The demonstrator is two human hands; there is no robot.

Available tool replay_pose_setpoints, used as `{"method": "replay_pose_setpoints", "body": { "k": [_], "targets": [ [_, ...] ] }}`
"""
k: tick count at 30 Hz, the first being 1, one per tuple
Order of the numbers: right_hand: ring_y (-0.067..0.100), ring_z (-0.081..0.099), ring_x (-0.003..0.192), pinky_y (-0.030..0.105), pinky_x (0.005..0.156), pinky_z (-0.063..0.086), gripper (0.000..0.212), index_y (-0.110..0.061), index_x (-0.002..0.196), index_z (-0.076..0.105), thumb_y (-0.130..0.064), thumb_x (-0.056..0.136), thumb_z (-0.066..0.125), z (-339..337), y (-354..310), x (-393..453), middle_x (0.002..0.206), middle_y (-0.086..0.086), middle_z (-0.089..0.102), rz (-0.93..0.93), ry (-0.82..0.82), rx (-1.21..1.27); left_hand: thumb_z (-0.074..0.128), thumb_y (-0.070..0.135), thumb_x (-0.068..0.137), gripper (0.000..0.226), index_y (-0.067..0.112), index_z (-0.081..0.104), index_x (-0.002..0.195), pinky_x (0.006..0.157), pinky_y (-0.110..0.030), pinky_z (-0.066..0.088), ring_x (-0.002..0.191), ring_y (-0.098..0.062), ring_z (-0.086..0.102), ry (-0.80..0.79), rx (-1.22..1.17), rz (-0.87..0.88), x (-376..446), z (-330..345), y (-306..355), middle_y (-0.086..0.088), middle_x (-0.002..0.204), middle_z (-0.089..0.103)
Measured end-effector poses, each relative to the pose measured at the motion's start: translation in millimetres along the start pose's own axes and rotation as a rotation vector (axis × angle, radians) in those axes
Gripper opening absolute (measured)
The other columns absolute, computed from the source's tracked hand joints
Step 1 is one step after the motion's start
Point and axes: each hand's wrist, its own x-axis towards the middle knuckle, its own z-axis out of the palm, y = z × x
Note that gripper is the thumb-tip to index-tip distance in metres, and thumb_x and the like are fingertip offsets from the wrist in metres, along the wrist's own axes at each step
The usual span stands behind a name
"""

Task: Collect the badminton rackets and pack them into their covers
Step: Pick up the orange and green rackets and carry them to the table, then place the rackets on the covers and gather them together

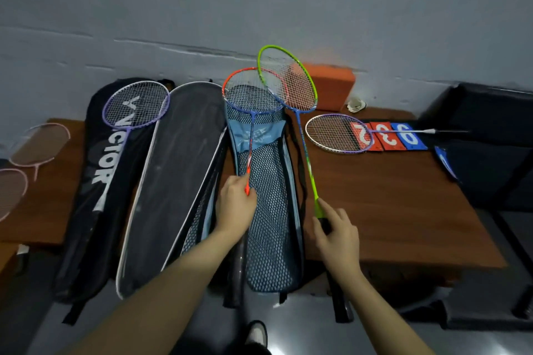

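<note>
My left hand (236,204) grips the handle end of an orange-and-blue racket (253,92), whose head lies over the top of an open blue mesh-lined cover (269,225). My right hand (337,236) grips the black handle of a green-and-blue racket (288,78), its head raised and overlapping the orange one. A purple racket (135,104) lies on a black Victor cover (101,170). The open cover's dark flap (170,176) lies beside it. Another purple-and-white racket (339,132) rests on the table at the right.
The brown wooden table (389,204) carries red and blue score cards (389,137), a shuttlecock (356,104) and an orange block (328,86) by the grey wall. Pink rackets (37,147) lie at the far left. A black seat (484,124) stands at the right.
</note>
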Motion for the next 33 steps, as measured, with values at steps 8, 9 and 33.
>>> {"method": "replay_pose_setpoints", "body": {
  "k": [8,9,33],
  "targets": [
    [0.027,0.062,0.086,0.041,0.071,0.049,0.043,-0.018,0.124,0.059,-0.028,0.083,0.053,29,39,54,0.098,0.002,0.062,-0.042,-0.131,-0.001,0.057,0.002,0.084,0.024,-0.003,0.062,0.106,0.083,-0.035,0.043,0.089,-0.031,0.056,-0.210,0.063,-0.125,44,70,-14,-0.019,0.095,0.057],
    [0.027,0.062,0.087,0.040,0.071,0.048,0.042,-0.018,0.124,0.059,-0.027,0.083,0.053,33,42,57,0.098,0.002,0.063,-0.044,-0.148,0.001,0.057,0.002,0.084,0.028,-0.002,0.060,0.112,0.088,-0.034,0.043,0.094,-0.031,0.056,-0.296,0.057,-0.135,42,75,-19,-0.019,0.101,0.056],
    [0.033,0.043,0.107,0.042,0.086,0.029,0.038,-0.018,0.126,0.054,-0.036,0.094,0.048,111,2,75,0.120,0.012,0.049,0.032,-0.309,-0.331,0.065,0.021,0.074,0.039,0.007,0.063,0.111,0.089,-0.043,0.047,0.106,-0.029,0.061,-0.302,0.482,0.218,26,27,-86,-0.013,0.115,0.064]
  ]
}}
